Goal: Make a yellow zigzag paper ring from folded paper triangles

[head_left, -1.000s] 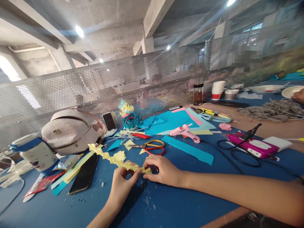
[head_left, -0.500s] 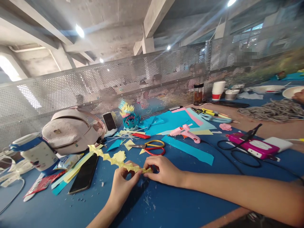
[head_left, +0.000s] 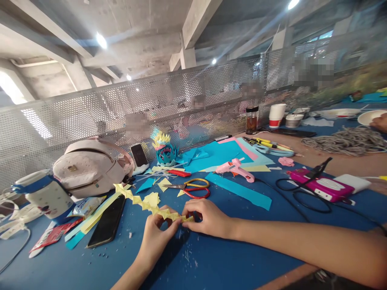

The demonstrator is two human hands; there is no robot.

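A folded yellow paper strip [head_left: 137,200], zigzag along its edge, slants from the upper left down to my fingers. My left hand [head_left: 159,230] pinches it between thumb and fingers near its lower right part. At its right end, my right hand [head_left: 207,217] also grips the strip, thumb and fingertips close to the left thumb. Just beyond my hands lie scissors [head_left: 195,187] with one yellow and one red handle. Small yellow paper pieces [head_left: 152,199] rest behind the strip. A blue paper strip [head_left: 242,191] lies flat to the right.
A pink glue gun [head_left: 236,169] sits behind the blue strip, its cord running right. At left are a phone [head_left: 107,221], a tumbler [head_left: 45,195] and a pink backpack [head_left: 89,167]. A blue-and-yellow paper model [head_left: 165,151] stands at the back. Another person's hand [head_left: 380,123] shows far right.
The strip's far end has shifted very slightly to the right. Both hands keep their grip in almost the same place; the view has moved a little.
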